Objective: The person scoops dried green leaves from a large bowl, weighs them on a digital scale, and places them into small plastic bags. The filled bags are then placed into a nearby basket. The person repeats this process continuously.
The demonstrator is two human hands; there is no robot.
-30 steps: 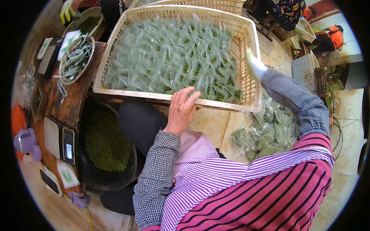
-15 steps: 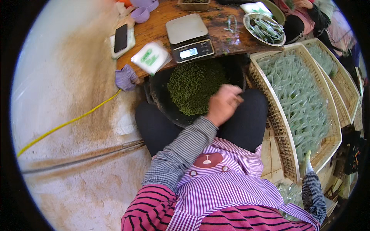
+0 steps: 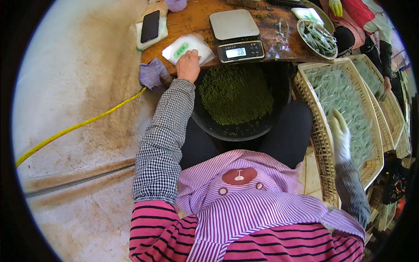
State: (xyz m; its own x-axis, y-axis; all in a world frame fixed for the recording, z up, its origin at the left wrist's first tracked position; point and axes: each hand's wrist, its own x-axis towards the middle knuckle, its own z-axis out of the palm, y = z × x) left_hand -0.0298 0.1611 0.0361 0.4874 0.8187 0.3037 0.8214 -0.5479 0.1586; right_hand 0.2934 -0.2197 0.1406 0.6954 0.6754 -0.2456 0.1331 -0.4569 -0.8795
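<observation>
My bare left hand (image 3: 188, 66) has its fingers bent onto a stack of printed plastic bags (image 3: 172, 52) at the table's edge. Beside the stack is a digital scale (image 3: 234, 28) with a lit display. Below, a black tub (image 3: 238, 98) holds small green granular pieces. My right hand (image 3: 339, 131), in a pale glove with its fingers stretched out together, is at the near part of a plastic crate (image 3: 307, 87) full of small clear bags (image 3: 345, 91) with green contents; whether it touches them I cannot tell.
On the wooden table (image 3: 192, 19) are a phone (image 3: 150, 26), purple cup (image 3: 176, 4) and bowl of strips (image 3: 317, 37). A purple cloth (image 3: 150, 72) hangs near a yellow cord (image 3: 104, 113). A co-worker (image 3: 369, 17) and more crates (image 3: 393, 113) are at right.
The view has swung from the crate toward the table and tub. My left hand has moved from the crate's rim, over the tub, onto the bag stack. My right hand stays by the crate.
</observation>
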